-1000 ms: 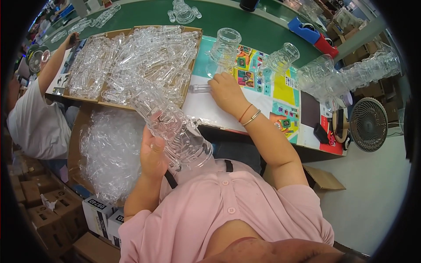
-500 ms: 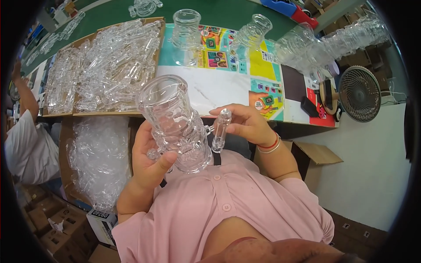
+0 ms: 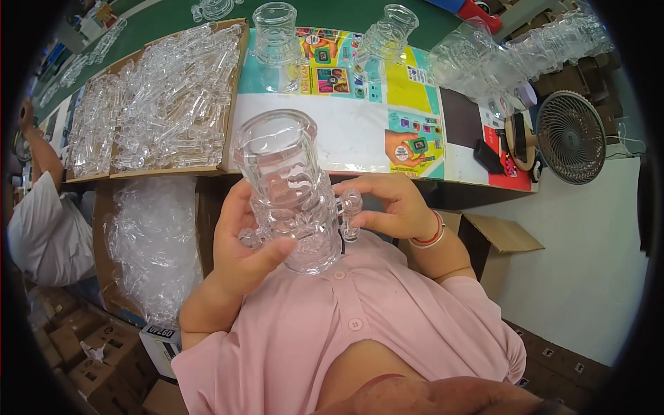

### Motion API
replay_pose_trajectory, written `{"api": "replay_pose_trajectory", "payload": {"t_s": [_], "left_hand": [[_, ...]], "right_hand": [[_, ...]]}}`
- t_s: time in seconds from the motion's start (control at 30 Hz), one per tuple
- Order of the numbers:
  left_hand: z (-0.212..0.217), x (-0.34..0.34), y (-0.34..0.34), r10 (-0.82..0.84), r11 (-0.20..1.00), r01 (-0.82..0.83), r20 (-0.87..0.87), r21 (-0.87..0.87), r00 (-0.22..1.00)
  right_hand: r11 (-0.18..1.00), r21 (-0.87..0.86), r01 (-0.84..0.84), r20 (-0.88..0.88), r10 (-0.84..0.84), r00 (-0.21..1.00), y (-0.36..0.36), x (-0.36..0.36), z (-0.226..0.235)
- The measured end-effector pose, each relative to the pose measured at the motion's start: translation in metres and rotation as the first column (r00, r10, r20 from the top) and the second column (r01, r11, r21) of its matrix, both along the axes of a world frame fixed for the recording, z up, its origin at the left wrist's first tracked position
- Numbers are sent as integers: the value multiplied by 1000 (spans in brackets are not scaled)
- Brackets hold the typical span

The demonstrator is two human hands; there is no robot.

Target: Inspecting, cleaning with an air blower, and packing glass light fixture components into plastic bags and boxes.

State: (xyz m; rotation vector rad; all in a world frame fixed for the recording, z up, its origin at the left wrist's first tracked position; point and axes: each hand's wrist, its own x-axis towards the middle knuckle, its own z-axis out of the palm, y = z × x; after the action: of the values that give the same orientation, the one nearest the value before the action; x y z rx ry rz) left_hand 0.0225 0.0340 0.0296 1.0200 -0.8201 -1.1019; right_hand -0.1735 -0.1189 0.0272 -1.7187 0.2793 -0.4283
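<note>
I hold a wide-mouthed clear glass vessel [image 3: 287,194] in front of my pink shirt [image 3: 387,297], its open rim tipped up and away from me and its base close to the buttons. My left hand [image 3: 243,242] is wrapped around its left side, thumb across the lower front, beside a small glass knob [image 3: 250,238]. My right hand [image 3: 391,207] is closed in a pinch on a small glass tube fitting [image 3: 351,216], thumb and forefinger on it, right at the vessel's right side; I cannot tell whether the two are joined there. Beyond my left hand, a shallow cardboard tray [image 3: 237,97] heaped with clear glass tubes sits on the worktable, and below it an open carton [image 3: 105,259] is full of clear plastic [image 3: 153,245]. Past my hands lies a colourful printed sheet [image 3: 417,149], with one glass vessel standing upright [image 3: 275,41] at its far side and a leaning glass vessel [image 3: 387,38] to the right of that. A round fan [image 3: 570,137] stands at the far right.
</note>
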Motion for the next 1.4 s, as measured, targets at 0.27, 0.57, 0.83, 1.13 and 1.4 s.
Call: {"api": "replay_pose_trajectory", "payload": {"t_s": [0.27,0.57,0.83,1.13,1.4], "left_hand": [[-7,-5,-5,-210,976,207,-44,-63,977],[3,-35,-2,-135,704,588,738,-398,661],[-16,-13,-7,-273,878,454,624,-149,732],[3,3,-40,-313,943,333,-292,22,904],[7,1,-26,-365,924,381,-352,-24,862]], "right_hand": [[983,-179,34,217,6,976,-14,-2,11],[921,-174,-348,315,387,866,27,-20,12],[940,281,-195,243,127,962,14,8,-8],[317,936,-154,158,15,987,-17,43,3],[419,901,-114,117,18,993,-1,34,17]]}}
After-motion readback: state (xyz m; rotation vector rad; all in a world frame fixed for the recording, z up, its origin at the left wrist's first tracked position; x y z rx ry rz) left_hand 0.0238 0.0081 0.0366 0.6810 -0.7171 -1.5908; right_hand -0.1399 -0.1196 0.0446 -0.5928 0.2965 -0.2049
